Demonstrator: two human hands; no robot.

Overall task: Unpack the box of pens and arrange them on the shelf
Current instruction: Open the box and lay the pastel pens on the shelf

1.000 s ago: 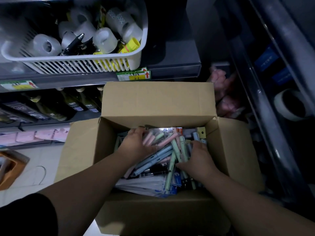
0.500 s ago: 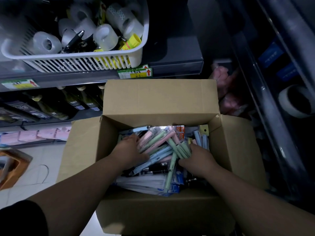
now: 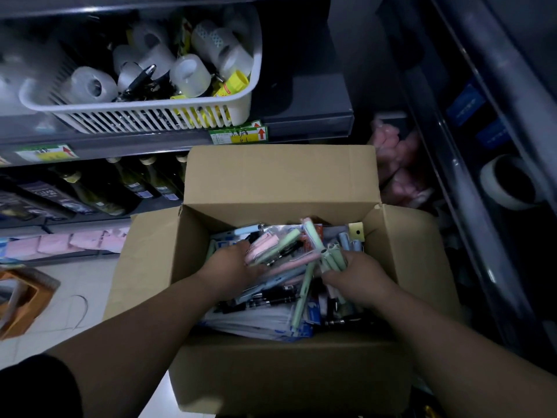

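Loose pastel pens [image 3: 289, 267] fill an open cardboard box [image 3: 280, 182] that stands in front of a shelf [image 3: 301, 128]. Both forearms reach down into the box from its near side. The right hand [image 3: 358, 279] curls its fingers round a bunch of green pens [image 3: 333, 259], ends pointing up. The left hand [image 3: 232, 263], knuckles up, grips a pink and green bundle [image 3: 271, 245]. A white basket [image 3: 150, 111] of tape rolls sits on the shelf.

A white slatted basket [image 3: 156, 114] is carried by the upper shelf [image 3: 307, 128], and price labels [image 3: 238, 135] are fixed to its front edge. Dark bottles [image 3: 132, 184] are laid on the shelf below [image 3: 27, 222]. An orange-brown object [image 3: 28, 300] is seen on the pale floor [image 3: 81, 282] at left.
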